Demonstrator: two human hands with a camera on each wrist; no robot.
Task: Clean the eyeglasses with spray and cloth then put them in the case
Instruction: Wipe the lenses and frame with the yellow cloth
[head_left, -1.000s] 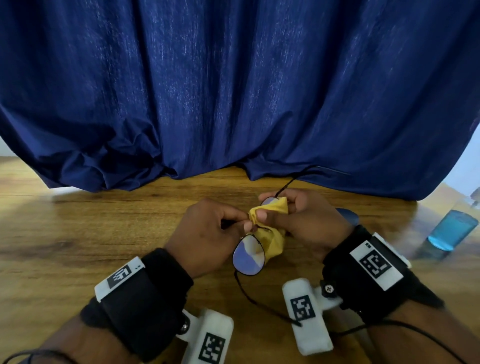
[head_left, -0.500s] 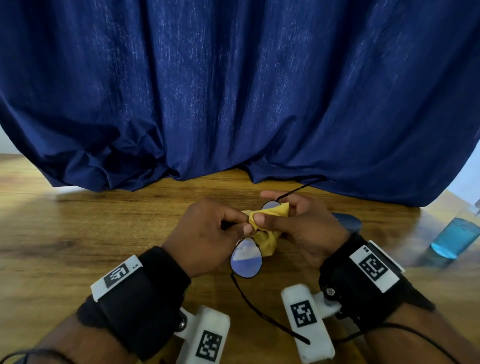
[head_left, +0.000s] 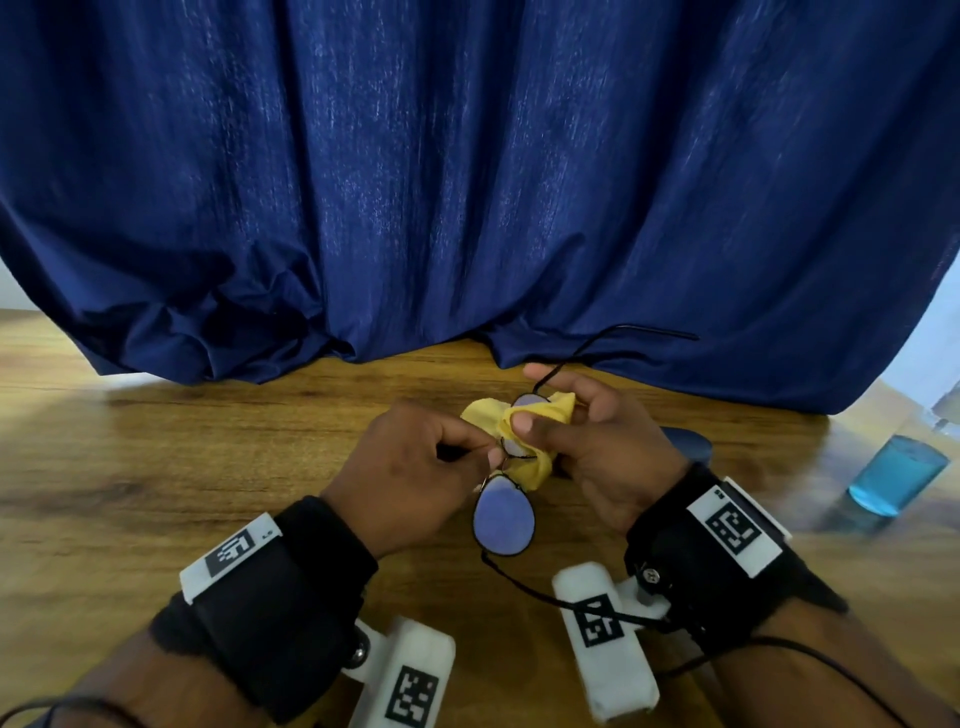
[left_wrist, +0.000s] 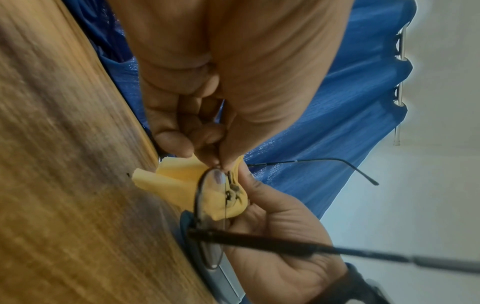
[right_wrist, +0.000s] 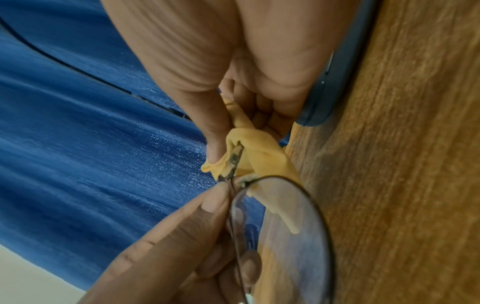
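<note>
Thin black-framed eyeglasses (head_left: 503, 524) hang above the wooden table between my hands. My left hand (head_left: 415, 467) pinches the frame at the bridge with thumb and forefinger. My right hand (head_left: 582, 441) holds a yellow cloth (head_left: 540, 415) folded over the far lens, thumb on top. In the left wrist view the glasses (left_wrist: 207, 207) and the cloth (left_wrist: 176, 185) sit just past my fingertips; in the right wrist view the near lens (right_wrist: 285, 236) and the cloth (right_wrist: 259, 148) show. A blue case (head_left: 685, 441) lies on the table, mostly hidden behind my right hand.
A clear bottle of blue liquid (head_left: 893, 478) stands at the table's right edge. A dark blue curtain (head_left: 467, 182) drapes onto the back of the table (head_left: 156, 467). Wrist camera mounts and a black cable (head_left: 727, 649) trail near my forearms.
Both hands with the glasses and cloth have stayed in place. My right thumb and the cloth have shifted slightly over the far lens; the head view drifted a little.
</note>
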